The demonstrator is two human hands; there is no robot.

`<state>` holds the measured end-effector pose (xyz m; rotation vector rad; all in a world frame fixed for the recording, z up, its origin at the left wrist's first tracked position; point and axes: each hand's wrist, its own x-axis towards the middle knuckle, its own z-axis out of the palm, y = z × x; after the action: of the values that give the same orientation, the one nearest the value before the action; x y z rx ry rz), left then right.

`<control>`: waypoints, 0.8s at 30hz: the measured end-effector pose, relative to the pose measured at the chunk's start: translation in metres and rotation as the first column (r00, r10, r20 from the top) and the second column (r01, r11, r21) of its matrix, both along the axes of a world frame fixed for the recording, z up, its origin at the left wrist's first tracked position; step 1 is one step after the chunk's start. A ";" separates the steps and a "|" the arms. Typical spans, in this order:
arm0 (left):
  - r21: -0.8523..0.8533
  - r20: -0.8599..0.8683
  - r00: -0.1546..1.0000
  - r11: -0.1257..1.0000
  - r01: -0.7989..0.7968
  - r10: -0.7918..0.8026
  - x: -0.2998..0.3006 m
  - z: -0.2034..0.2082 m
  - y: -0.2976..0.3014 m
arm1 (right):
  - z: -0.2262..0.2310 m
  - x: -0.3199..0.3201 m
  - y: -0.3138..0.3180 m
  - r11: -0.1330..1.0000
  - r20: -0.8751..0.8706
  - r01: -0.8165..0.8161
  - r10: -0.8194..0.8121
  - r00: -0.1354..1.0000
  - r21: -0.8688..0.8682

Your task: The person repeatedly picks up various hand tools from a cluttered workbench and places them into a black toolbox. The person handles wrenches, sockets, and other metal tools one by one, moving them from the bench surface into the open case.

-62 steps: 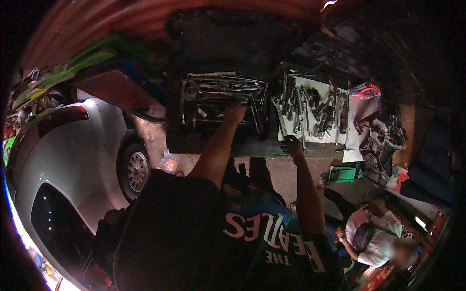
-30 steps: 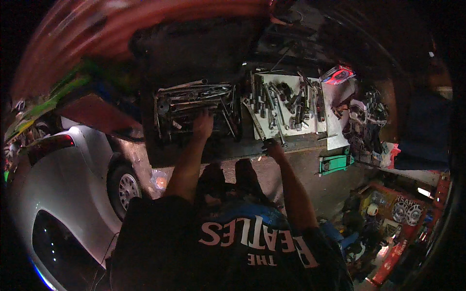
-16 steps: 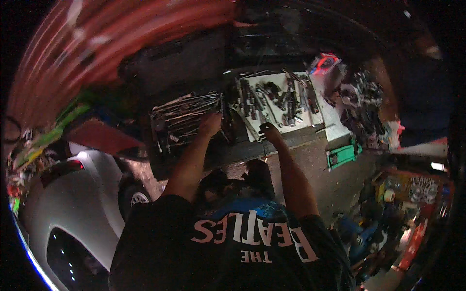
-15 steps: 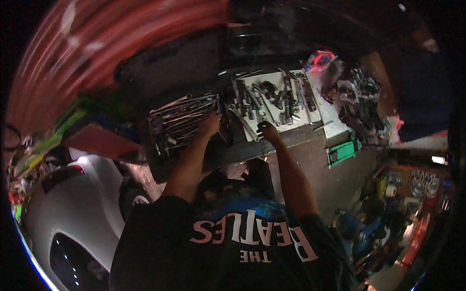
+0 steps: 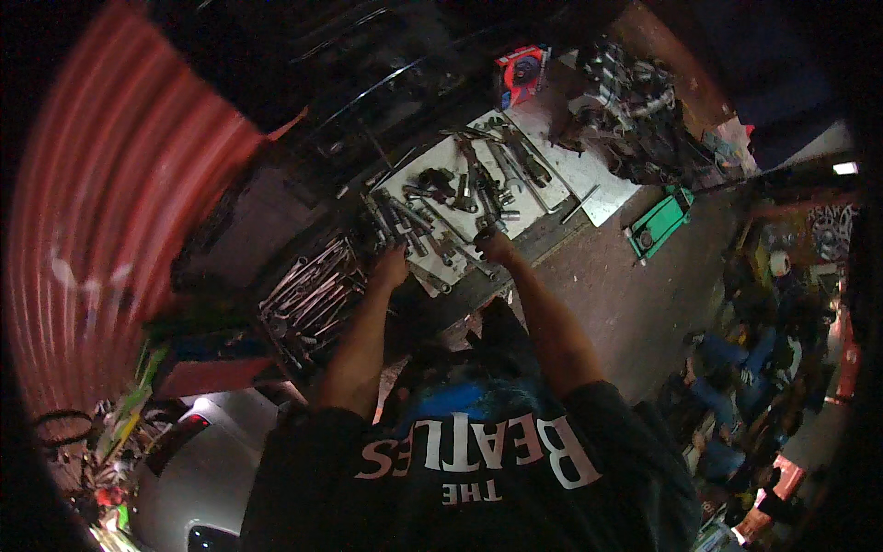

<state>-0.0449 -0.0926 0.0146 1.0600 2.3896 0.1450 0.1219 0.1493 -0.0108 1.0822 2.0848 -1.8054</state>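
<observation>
My left hand (image 5: 391, 266) reaches to the near left edge of a white sheet (image 5: 552, 191), beside several dark sockets (image 5: 401, 221). Its fingers are dim and blend into the tools, so whether they hold anything does not show. Over the near edge of the sheet, my right hand (image 5: 497, 248) is closed around a small dark piece, too dim to name. Wrenches (image 5: 509, 175) and more sockets lie spread across the sheet. Left of my left hand, a tray (image 5: 268, 316) is heaped with long shiny wrenches (image 5: 317, 285).
A red box (image 5: 521, 76) stands beyond the sheet, with dark metal engine parts (image 5: 635, 101) to its right. A green floor jack (image 5: 660, 224) sits right of the bench. Behind at lower left is a silver car (image 5: 207, 469); corrugated red metal (image 5: 120, 230) rises at far left.
The view has turned, shifting the bench contents. My left hand has moved from the wrench tray to the sockets on the white sheet. My right hand stays closed near the sheet's edge.
</observation>
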 end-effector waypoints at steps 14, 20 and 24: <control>-0.109 0.116 0.992 0.992 0.071 -0.058 0.035 0.001 0.155 | -0.039 0.016 0.126 0.965 0.017 -0.121 0.121 0.993 0.232; 0.003 0.017 0.996 0.996 0.092 -0.092 0.032 -0.004 0.197 | -0.034 0.010 0.141 0.958 0.016 -0.146 0.146 0.989 0.247; 0.181 -0.008 0.982 0.965 0.189 -0.191 0.014 -0.022 0.216 | -0.033 0.011 0.142 0.968 0.024 -0.114 0.112 0.993 0.225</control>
<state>-0.0313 0.1232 -0.0072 1.3627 2.2840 0.3031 0.1328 0.2909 -0.0442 0.9972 2.3379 -1.5359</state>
